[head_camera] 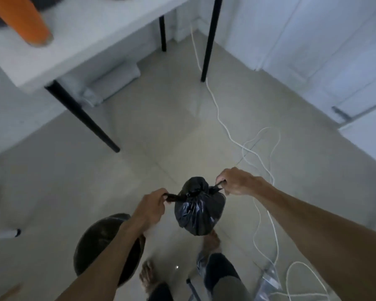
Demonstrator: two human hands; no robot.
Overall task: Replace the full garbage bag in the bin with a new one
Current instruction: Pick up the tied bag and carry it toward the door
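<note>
1. Pale grey tiled floor (161, 137), filling most of the view.
2. White-topped bench with black legs (91, 35), far left; blurred orange cylinder (28, 22) on it.
3. Round dark bin (100, 244), near left on floor, partly hidden by left forearm.
4. Full black plastic garbage bag (199, 210), knotted, held up above floor between both hands, right of bin.
5. White cable (221, 118), trailing far to near right.
6. Left hand (151, 206): grip clamped on bag's left tie end.
7. Right hand (234, 181): grip clamped on right tie end.
</note>
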